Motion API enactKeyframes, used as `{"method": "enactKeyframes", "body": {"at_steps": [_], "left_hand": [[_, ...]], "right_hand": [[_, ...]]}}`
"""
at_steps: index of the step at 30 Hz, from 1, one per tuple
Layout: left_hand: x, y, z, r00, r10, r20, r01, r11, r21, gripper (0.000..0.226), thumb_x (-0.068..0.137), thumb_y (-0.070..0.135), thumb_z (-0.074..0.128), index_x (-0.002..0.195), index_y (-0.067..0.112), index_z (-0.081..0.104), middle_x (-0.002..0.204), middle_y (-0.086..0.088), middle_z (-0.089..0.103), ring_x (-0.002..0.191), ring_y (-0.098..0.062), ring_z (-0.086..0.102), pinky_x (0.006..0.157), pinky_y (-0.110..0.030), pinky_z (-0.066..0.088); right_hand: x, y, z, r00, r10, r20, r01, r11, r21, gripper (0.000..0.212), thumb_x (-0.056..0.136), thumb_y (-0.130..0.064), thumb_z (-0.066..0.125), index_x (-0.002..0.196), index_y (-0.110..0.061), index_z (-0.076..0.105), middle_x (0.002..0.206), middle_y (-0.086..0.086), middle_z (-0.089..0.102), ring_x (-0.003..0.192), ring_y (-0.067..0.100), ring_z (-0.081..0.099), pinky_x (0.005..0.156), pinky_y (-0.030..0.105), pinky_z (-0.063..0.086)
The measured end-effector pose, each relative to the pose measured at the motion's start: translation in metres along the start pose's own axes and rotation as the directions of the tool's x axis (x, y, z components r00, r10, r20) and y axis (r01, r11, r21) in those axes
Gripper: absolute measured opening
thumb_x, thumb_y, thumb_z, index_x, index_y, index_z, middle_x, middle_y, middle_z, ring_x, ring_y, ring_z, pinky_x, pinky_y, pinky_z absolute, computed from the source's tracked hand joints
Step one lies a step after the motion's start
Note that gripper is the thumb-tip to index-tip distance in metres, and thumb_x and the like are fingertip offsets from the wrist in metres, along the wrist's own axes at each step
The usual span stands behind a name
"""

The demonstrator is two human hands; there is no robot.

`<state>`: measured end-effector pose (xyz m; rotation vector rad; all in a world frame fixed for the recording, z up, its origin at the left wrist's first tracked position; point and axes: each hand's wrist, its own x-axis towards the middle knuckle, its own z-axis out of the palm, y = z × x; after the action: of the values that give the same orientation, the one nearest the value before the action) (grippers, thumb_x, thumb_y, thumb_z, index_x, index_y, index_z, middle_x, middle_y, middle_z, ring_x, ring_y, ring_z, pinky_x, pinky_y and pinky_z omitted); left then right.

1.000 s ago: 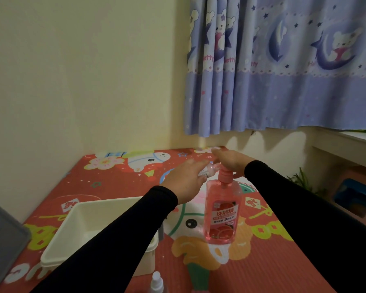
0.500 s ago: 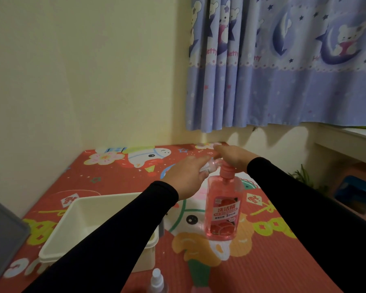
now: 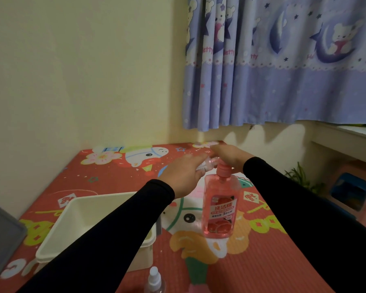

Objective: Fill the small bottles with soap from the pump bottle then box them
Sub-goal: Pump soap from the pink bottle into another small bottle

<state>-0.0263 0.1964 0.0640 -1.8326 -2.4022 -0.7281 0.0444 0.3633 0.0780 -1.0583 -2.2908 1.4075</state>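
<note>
Left hand (image 3: 183,175) grips small bottle (image 3: 207,165) beside pump bottle (image 3: 220,206).

The small bottle (image 3: 206,164) in the left hand (image 3: 183,175) is mostly hidden by the fingers and blurred. The right hand (image 3: 230,157) covers the pump head of the soap bottle (image 3: 220,208). At the bottom edge, a second small bottle (image 3: 154,281) is cut off. The left sleeve (image 3: 106,240) hides part of the white box (image 3: 72,225).
</note>
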Motion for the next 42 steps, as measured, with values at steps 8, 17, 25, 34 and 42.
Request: {"method": "enactKeyframes", "body": {"at_steps": [8,17,25,34,42], "left_hand": [[0.003,0.007,-0.016,0.999,0.014,-0.029,-0.014,1.0,0.001,0.046,0.101,0.033,0.041,0.146,0.028,0.033,0.14,-0.008,0.047,0.127,-0.025,0.043,0.098,-0.032,0.034],[0.001,-0.001,0.0,1.0,-0.011,0.025,0.011,1.0,0.002,0.052,0.101,0.031,0.043,0.149,0.035,0.025,0.133,-0.009,0.049,0.123,-0.028,0.045,0.096,-0.034,0.037],[0.003,0.008,-0.016,1.0,-0.002,-0.01,0.002,1.0,0.017,0.049,0.102,0.033,0.041,0.148,0.03,0.028,0.144,-0.007,0.044,0.131,-0.025,0.041,0.102,-0.035,0.034],[0.0,0.003,-0.005,1.0,-0.005,0.022,0.005,1.0,-0.011,0.048,0.101,0.031,0.043,0.147,0.033,0.03,0.136,-0.008,0.048,0.125,-0.026,0.044,0.093,-0.031,0.035],[0.003,0.007,-0.013,1.0,-0.009,0.003,0.009,0.999,0.035,0.048,0.101,0.032,0.042,0.147,0.033,0.029,0.135,-0.008,0.048,0.123,-0.027,0.047,0.097,-0.036,0.038]], "right_hand": [[-0.003,-0.012,-0.012,0.996,-0.075,-0.044,0.07,0.991,-0.113,0.054,0.095,-0.05,0.035,0.113,-0.007,0.063,0.089,0.006,0.056,0.079,0.022,0.047,0.079,0.035,0.039],[0.014,0.008,0.0,0.999,-0.043,-0.004,0.043,0.998,-0.037,0.058,0.067,-0.07,0.046,0.099,-0.024,0.061,0.098,0.004,0.066,0.081,0.024,0.059,0.077,0.039,0.049],[-0.004,-0.013,-0.012,0.997,-0.061,-0.056,0.053,0.99,-0.129,0.055,0.093,-0.05,0.037,0.107,-0.005,0.065,0.08,0.006,0.056,0.078,0.023,0.049,0.074,0.033,0.038],[0.009,0.004,-0.004,1.0,-0.025,0.002,0.025,0.995,-0.099,0.048,0.064,-0.067,0.043,0.08,-0.024,0.058,0.073,0.002,0.055,0.065,0.021,0.049,0.061,0.031,0.039],[0.003,-0.006,-0.009,0.998,-0.051,-0.044,0.047,0.994,-0.1,0.059,0.092,-0.052,0.036,0.108,-0.003,0.064,0.092,0.011,0.063,0.079,0.026,0.056,0.076,0.035,0.043]]}}
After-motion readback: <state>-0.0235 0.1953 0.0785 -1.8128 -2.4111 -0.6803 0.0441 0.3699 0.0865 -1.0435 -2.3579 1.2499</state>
